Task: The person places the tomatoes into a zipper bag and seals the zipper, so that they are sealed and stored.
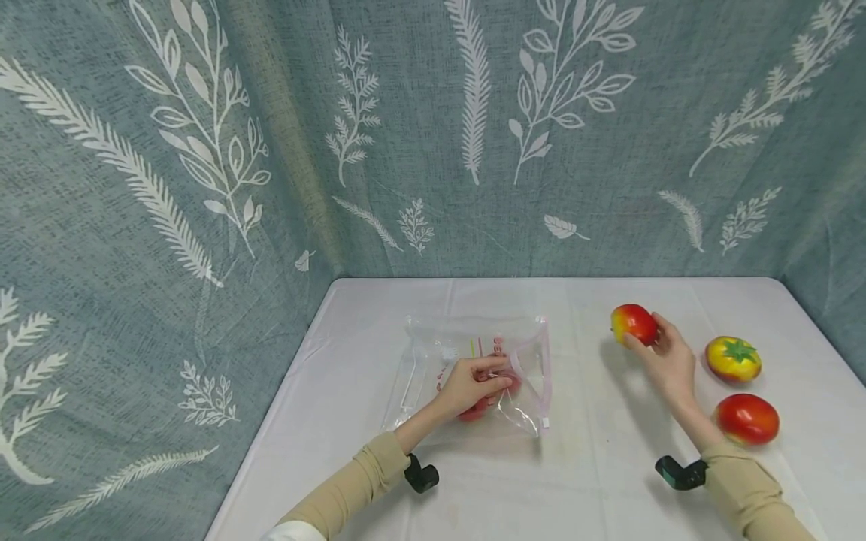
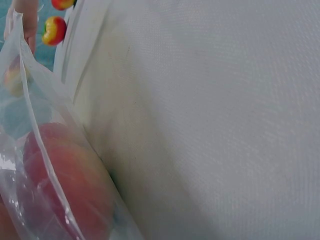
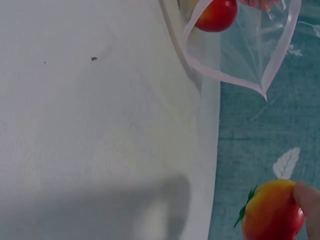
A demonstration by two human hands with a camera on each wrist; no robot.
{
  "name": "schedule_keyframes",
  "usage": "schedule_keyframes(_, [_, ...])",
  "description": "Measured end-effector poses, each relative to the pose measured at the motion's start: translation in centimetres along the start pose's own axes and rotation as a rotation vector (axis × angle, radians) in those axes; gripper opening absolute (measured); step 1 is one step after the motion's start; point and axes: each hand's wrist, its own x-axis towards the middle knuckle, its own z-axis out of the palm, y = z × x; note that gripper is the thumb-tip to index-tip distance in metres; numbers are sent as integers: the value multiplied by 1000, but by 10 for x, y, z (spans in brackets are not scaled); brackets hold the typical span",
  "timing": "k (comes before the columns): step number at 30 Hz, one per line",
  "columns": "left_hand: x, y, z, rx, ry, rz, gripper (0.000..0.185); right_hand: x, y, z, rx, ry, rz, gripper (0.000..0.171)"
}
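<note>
A clear zip bag lies on the white table, with a red fruit inside it. My left hand pinches the bag's upper layer near its open right side. My right hand grips a red and yellow tomato to the right of the bag, just above the table. The right wrist view shows that tomato at the bottom right and the bag's open mouth at the top, with a red fruit inside.
Two more tomatoes lie on the table right of my right hand: a yellow and red one with a green stem, and a red one nearer me. Blue leaf-patterned cloth walls the table at the back and both sides.
</note>
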Motion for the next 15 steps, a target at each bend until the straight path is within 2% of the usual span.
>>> schedule_keyframes(3, [-4, 10, 1, 4, 2, 13, 39, -3, -1, 2, 8, -20, -17, 71])
schedule_keyframes(11, [-6, 11, 0, 5, 2, 22, 40, -10, -2, 6, -16, -91, -129, 69])
schedule_keyframes(15, [-6, 11, 0, 29, 9, 24, 40, -12, -4, 7, -15, -154, -167, 70])
